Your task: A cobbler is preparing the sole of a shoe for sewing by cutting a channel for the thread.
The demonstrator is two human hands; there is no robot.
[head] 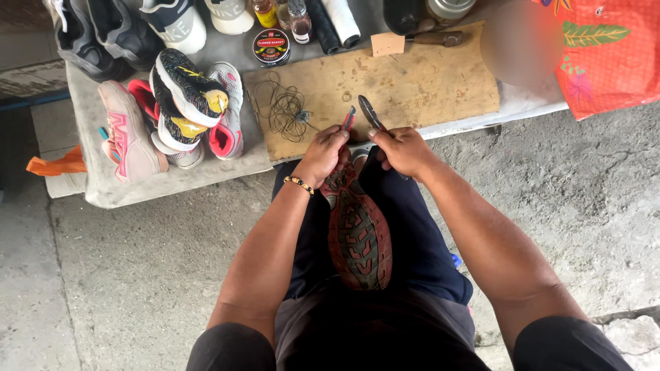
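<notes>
A shoe (pixel 359 237) lies sole-up on my lap, its red and dark tread facing me, toe toward the bench. My left hand (pixel 323 154) grips the toe end and pinches a thin red-handled tool (pixel 348 118) that sticks up from the fingers. My right hand (pixel 402 150) is closed on a dark metal tool (pixel 371 112), like pliers or an awl, whose tip points away from me. Both hands meet just over the shoe's toe. A beaded bracelet (pixel 298 183) is on my left wrist.
A wooden board (pixel 419 86) lies on the low bench with a coil of dark thread (pixel 284 110). Several sneakers (pixel 182 103) are piled at the left. A round tin (pixel 271 47), small bottles and thread spools stand behind. Orange patterned cloth (pixel 608 48) is at the right.
</notes>
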